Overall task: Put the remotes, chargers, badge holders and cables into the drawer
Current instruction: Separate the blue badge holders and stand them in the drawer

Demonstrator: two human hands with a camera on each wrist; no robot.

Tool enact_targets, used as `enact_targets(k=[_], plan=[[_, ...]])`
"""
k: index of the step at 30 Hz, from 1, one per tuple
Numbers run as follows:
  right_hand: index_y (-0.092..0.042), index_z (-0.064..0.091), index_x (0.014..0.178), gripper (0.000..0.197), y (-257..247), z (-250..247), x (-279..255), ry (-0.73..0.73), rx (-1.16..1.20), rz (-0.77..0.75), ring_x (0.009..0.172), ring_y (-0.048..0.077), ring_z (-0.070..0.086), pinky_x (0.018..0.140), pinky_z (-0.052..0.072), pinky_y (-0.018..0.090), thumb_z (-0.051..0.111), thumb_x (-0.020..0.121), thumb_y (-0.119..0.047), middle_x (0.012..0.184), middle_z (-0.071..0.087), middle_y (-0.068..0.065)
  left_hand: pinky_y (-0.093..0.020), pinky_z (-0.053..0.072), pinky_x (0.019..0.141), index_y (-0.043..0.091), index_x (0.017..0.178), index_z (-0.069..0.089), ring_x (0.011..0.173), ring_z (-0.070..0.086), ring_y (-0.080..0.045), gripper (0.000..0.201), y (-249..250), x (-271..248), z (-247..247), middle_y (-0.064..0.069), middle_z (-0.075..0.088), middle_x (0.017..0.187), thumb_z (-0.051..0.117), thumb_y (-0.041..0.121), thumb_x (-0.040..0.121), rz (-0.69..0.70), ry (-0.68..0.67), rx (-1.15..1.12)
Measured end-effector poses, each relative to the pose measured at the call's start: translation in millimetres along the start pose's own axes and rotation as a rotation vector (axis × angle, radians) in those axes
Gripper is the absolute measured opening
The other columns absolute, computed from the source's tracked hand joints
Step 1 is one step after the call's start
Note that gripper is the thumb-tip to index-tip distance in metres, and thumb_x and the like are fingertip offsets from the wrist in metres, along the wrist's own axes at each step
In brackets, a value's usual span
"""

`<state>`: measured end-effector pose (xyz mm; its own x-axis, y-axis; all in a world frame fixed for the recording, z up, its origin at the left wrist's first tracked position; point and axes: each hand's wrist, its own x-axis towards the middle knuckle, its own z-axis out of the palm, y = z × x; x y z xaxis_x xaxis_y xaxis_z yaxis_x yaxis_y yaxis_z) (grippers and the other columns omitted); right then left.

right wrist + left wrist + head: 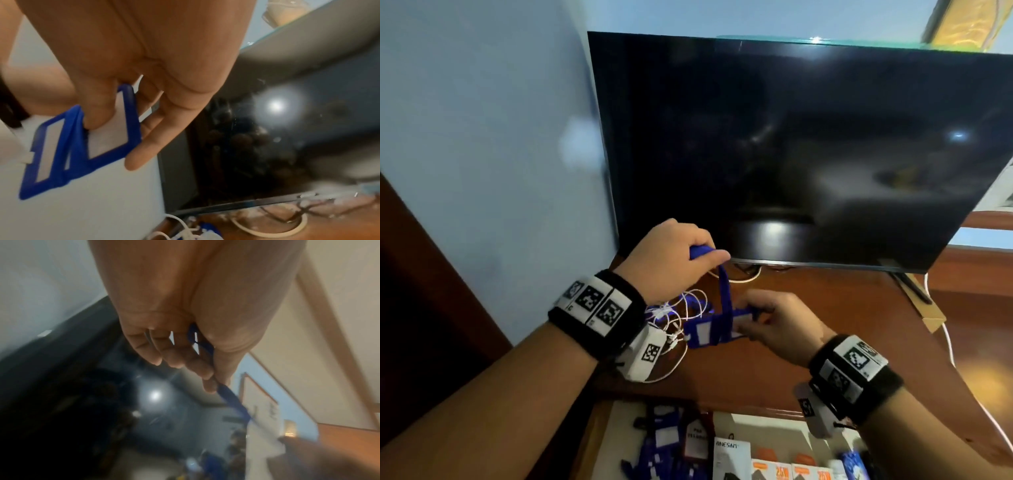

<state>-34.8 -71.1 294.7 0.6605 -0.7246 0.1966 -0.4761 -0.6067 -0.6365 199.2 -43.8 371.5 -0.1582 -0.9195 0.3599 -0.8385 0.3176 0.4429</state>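
My left hand (678,260) pinches the blue lanyard strap (724,294) of a badge holder and lifts it above the wooden cabinet top (825,325). In the left wrist view the strap (230,399) runs out between thumb and fingers. My right hand (767,322) grips the blue badge holder (709,330) by its edge; the right wrist view shows thumb and fingers pinching the blue frame (82,146). White cables (681,308) lie tangled under my left wrist. The open drawer (619,428) below holds more blue badge holders (661,445) and charger boxes (780,469).
A large black TV (808,144) stands on the cabinet right behind my hands, its stand (767,236) close to the left hand. A white cable (948,342) runs down the cabinet's right side. A blue wall (482,137) is at left.
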Motion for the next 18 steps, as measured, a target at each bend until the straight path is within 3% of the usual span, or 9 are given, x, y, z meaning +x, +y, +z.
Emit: enact_targets(k=[3,5,7,9,10,11,13,15,18], plan=[[-0.024,0.073,0.096,0.016,-14.7,-3.8,-1.8,0.097,0.285,-0.013,0.072,0.02,0.07,0.066,0.061,0.036,0.075,0.091,-0.01,0.086,0.072,0.004,-0.025,0.049,0.064,0.03,0.082,0.071,0.069,0.064,-0.002,0.024,-25.7,7.2,9.3,0.008,0.068,0.073,0.071,0.052,0.092,-0.16,-0.091,-0.081],[-0.023,0.073,0.091,0.017,-19.8,-9.0,-2.0,0.221,0.428,-0.047,0.071,0.03,0.07,0.064,0.061,0.048,0.075,0.09,-0.007,0.085,0.071,0.008,-0.029,0.049,0.061,0.027,0.079,0.073,0.061,0.061,0.0,0.017,-34.5,0.9,20.7,0.005,0.07,0.07,0.076,0.038,0.092,-0.216,-0.159,-0.251],[-0.02,0.072,0.085,0.019,-20.0,-12.8,-1.5,0.339,0.546,-0.032,0.069,0.031,0.069,0.063,0.059,0.057,0.074,0.089,-0.002,0.081,0.071,0.011,-0.025,0.05,0.063,0.024,0.074,0.074,0.061,0.061,-0.004,0.02,-35.6,-14.4,35.2,0.005,0.072,0.068,0.075,0.023,0.094,-0.262,-0.217,-0.441],[-0.017,0.068,0.083,0.018,-16.7,-14.4,1.0,0.441,0.579,0.011,0.069,0.03,0.068,0.063,0.059,0.062,0.074,0.09,-0.001,0.077,0.069,0.011,-0.024,0.052,0.071,0.024,0.078,0.079,0.067,0.067,-0.016,0.02,-32.4,-31.0,54.0,0.002,0.077,0.075,0.073,0.03,0.096,-0.326,-0.209,-0.601],[-0.017,0.066,0.083,0.017,-12.9,-13.5,2.5,0.483,0.571,0.041,0.07,0.03,0.067,0.064,0.058,0.064,0.075,0.089,-0.003,0.077,0.068,0.011,-0.032,0.053,0.073,0.024,0.084,0.082,0.069,0.067,-0.023,0.02,-31.2,-38.3,64.1,-0.001,0.077,0.078,0.073,0.038,0.095,-0.353,-0.171,-0.651],[-0.017,0.065,0.084,0.015,-8.1,-11.9,4.9,0.521,0.561,0.074,0.071,0.031,0.066,0.064,0.057,0.065,0.075,0.088,-0.007,0.077,0.068,0.013,-0.037,0.052,0.071,0.024,0.088,0.083,0.067,0.065,-0.02,0.022,-29.9,-45.6,72.5,-0.002,0.076,0.076,0.073,0.043,0.094,-0.362,-0.111,-0.658],[-0.021,0.063,0.086,0.012,3.1,-6.7,9.3,0.584,0.532,0.171,0.076,0.034,0.07,0.066,0.058,0.064,0.075,0.086,-0.017,0.08,0.07,0.013,-0.033,0.047,0.065,0.022,0.092,0.082,0.062,0.057,-0.007,0.021,-26.8,-58.5,88.8,0.003,0.067,0.068,0.073,0.041,0.095,-0.321,0.054,-0.583],[-0.027,0.063,0.087,0.012,14.1,0.2,11.9,0.612,0.478,0.274,0.08,0.033,0.072,0.069,0.06,0.06,0.073,0.083,-0.031,0.082,0.072,0.005,-0.029,0.05,0.067,0.021,0.095,0.083,0.067,0.062,-0.004,0.015,-19.6,-68.9,95.3,0.009,0.067,0.071,0.073,0.032,0.096,-0.206,0.23,-0.501],[-0.022,0.061,0.088,0.011,24.3,13.1,7.3,0.583,0.371,0.389,0.077,0.031,0.072,0.065,0.062,0.055,0.072,0.088,-0.024,0.082,0.071,0.005,-0.024,0.058,0.078,0.018,0.109,0.082,0.086,0.073,-0.006,0.016,-12.3,-77.3,95.6,0.014,0.075,0.089,0.072,0.023,0.098,-0.048,0.383,-0.433]])
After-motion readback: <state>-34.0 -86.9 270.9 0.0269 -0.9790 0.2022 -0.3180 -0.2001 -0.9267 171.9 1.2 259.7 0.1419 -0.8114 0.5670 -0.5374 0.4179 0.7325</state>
